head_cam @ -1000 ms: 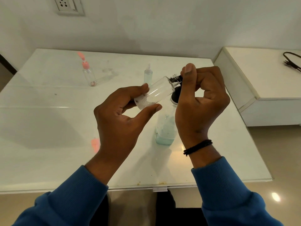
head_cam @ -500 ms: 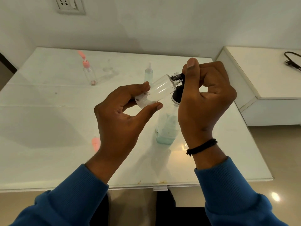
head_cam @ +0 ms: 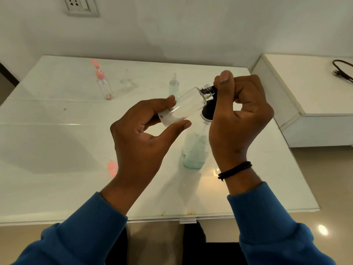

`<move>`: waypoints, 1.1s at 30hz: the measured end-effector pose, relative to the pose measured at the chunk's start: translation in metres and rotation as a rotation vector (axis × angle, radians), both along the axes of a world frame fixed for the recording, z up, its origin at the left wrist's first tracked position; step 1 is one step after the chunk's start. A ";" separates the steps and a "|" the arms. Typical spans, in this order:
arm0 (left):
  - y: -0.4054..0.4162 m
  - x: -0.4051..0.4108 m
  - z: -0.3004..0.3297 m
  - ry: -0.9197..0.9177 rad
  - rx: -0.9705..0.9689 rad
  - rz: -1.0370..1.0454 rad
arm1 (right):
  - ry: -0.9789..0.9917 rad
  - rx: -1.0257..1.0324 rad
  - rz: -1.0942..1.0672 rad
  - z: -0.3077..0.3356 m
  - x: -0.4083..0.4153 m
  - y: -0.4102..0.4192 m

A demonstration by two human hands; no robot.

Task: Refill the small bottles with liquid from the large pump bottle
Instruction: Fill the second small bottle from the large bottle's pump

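Observation:
My left hand [head_cam: 141, 138] holds a small clear bottle [head_cam: 183, 107] tilted, its open threaded neck pointing up and right. A little foamy liquid lies at its lower end. The black pump head [head_cam: 209, 109] of the large clear bottle [head_cam: 194, 150] stands on the table, and my right hand [head_cam: 238, 115] grips it from the right, thumb on top. The spout meets the small bottle's neck. Pale blue-green liquid fills the lower part of the large bottle.
On the white glass table [head_cam: 57, 140] stand a small bottle with a pink pump [head_cam: 103, 83] at the back left and a small bottle with pale liquid [head_cam: 173, 87] behind my hands. A pink cap [head_cam: 111, 168] lies near my left wrist. A white cabinet [head_cam: 309, 96] stands to the right.
My right hand has shifted slightly on the pump head. The small bottle stays at the spout, held the same way.

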State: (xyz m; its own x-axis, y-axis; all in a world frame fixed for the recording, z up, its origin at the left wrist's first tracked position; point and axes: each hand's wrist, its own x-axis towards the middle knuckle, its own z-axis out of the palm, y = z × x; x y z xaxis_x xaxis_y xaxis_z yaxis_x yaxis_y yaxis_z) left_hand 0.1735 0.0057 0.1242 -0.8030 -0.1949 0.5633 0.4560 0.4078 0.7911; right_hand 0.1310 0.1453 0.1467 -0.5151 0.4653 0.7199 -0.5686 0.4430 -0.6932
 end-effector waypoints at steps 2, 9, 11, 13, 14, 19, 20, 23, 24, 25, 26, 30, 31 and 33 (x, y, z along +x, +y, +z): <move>-0.001 0.000 -0.001 0.000 -0.005 0.005 | -0.002 -0.002 0.007 -0.001 0.000 -0.002; 0.000 -0.001 -0.001 0.001 0.014 -0.002 | -0.001 0.023 -0.030 0.000 -0.002 0.004; 0.000 0.000 -0.001 0.000 0.006 0.001 | -0.005 0.001 -0.014 0.000 -0.001 0.002; -0.001 0.000 -0.001 -0.001 0.005 0.008 | -0.009 -0.012 -0.005 0.000 -0.001 0.001; -0.001 0.000 -0.002 -0.001 0.008 0.009 | -0.010 -0.013 -0.004 0.000 -0.002 0.000; 0.000 0.001 -0.001 0.003 0.021 -0.005 | -0.014 -0.004 -0.018 0.001 -0.001 0.004; 0.000 0.001 -0.001 0.005 0.016 -0.005 | -0.017 -0.007 -0.016 0.001 0.000 0.003; -0.001 0.001 -0.002 0.002 0.007 0.005 | -0.021 -0.010 -0.015 -0.001 0.001 0.000; -0.001 0.001 -0.002 0.001 0.009 0.007 | -0.021 -0.009 -0.014 -0.002 0.001 0.000; -0.001 0.001 -0.003 0.001 0.012 0.007 | -0.021 -0.006 -0.015 -0.002 0.000 0.000; -0.001 0.001 -0.002 0.002 0.016 0.002 | -0.017 -0.001 -0.018 -0.002 0.000 0.001; 0.000 0.000 -0.002 0.000 0.029 -0.016 | -0.002 0.007 -0.030 0.001 0.000 0.003; 0.000 0.000 -0.002 -0.003 0.027 -0.016 | 0.002 0.006 -0.025 0.001 0.001 0.002; 0.000 0.001 -0.002 -0.005 0.014 -0.006 | 0.005 0.004 -0.007 0.000 0.001 0.000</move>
State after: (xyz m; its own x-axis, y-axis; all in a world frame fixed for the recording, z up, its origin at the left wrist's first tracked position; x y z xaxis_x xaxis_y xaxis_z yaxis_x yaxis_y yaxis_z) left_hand 0.1740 0.0056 0.1227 -0.8071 -0.1974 0.5564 0.4544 0.3940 0.7989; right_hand 0.1325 0.1453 0.1465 -0.5080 0.4661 0.7243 -0.5687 0.4501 -0.6885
